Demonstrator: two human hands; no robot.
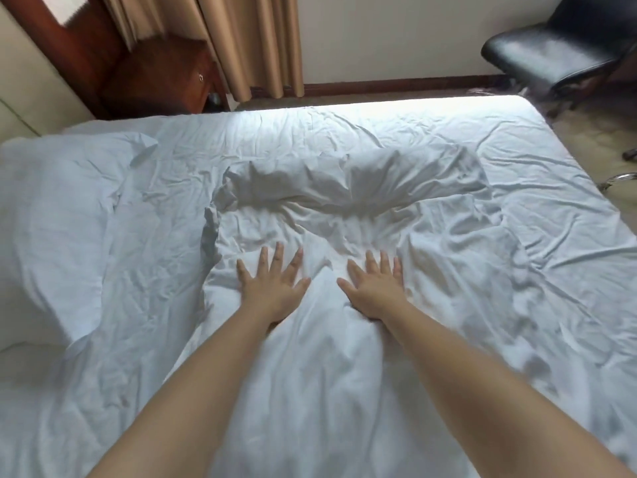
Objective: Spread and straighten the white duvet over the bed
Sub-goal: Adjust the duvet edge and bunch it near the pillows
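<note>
A plain white duvet (344, 208) is seen across the bed, with a white pillow (58, 201) at its left edge. Tan curtains (255, 39), a black chair (551, 46) and a reddish-brown nightstand (162, 77) are shown beyond.

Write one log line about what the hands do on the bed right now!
left hand: flat on duvet | right hand: flat on duvet | duvet: bunched mid-bed, wrinkled

We see the duvet (344, 357) on the bed (517, 139), pillow (51, 208) at left, chair (551, 46) behind right, nightstand (162, 77) behind left
</note>
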